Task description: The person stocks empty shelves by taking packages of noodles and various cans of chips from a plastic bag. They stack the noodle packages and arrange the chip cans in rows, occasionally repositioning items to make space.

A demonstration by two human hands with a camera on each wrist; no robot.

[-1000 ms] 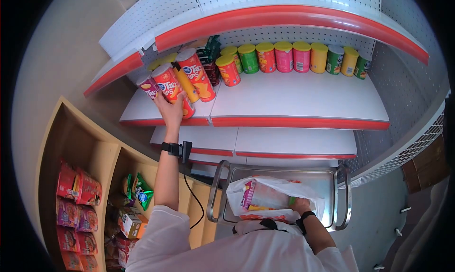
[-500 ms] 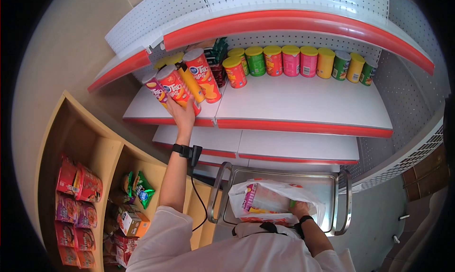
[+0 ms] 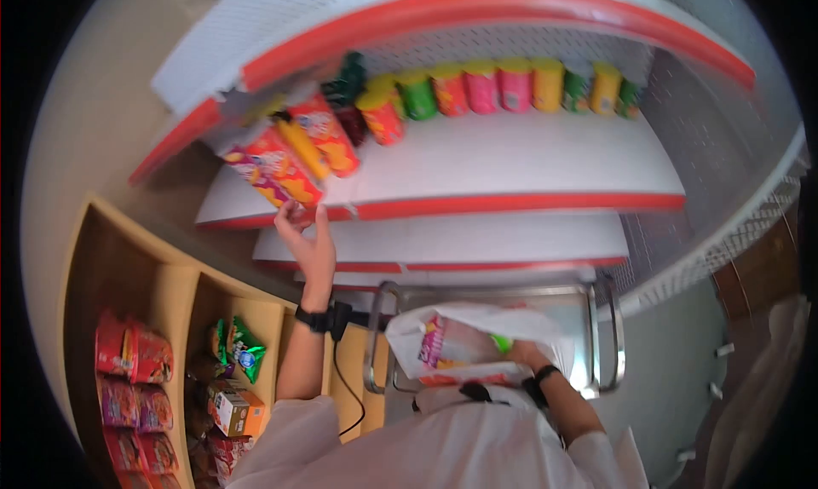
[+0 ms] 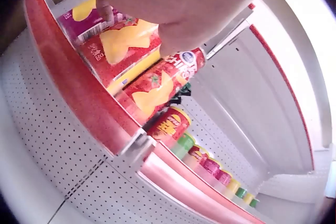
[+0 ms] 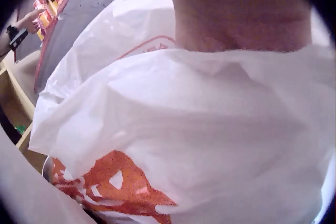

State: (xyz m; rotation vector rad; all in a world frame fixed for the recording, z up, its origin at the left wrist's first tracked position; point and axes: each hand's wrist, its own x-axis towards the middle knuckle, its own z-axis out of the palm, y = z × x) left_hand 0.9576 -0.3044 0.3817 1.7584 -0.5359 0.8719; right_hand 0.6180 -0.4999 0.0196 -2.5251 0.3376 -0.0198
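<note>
In the head view my left hand [image 3: 311, 250] is just below the front edge of the upper shelf, fingers spread and holding nothing. Above its fingertips, a red chip can [image 3: 285, 161] leans beside a purple can [image 3: 256, 178]. To their right are a yellow can [image 3: 302, 146] and another red can [image 3: 325, 135]. The left wrist view shows the hand [image 4: 184, 3] over the can tops. Partly inside a white plastic bag [image 3: 545, 323], my right hand [image 3: 530, 355] grips a bright green item [image 3: 501, 342]; its fingertips are hidden. A purple pack [image 3: 432, 340] lies in the bag.
A row of colourful lidded cans [image 3: 481, 89] lines the back of the upper shelf. The bag sits on a metal cart [image 3: 605, 340] with raised handles. At left, a wooden shelf unit [image 3: 179, 319] holds red and purple cups and snack packs.
My left hand has let go of the red can and drawn down off the shelf, leaving the can leaning there. In the bag, the green item has shifted slightly with my right hand.
</note>
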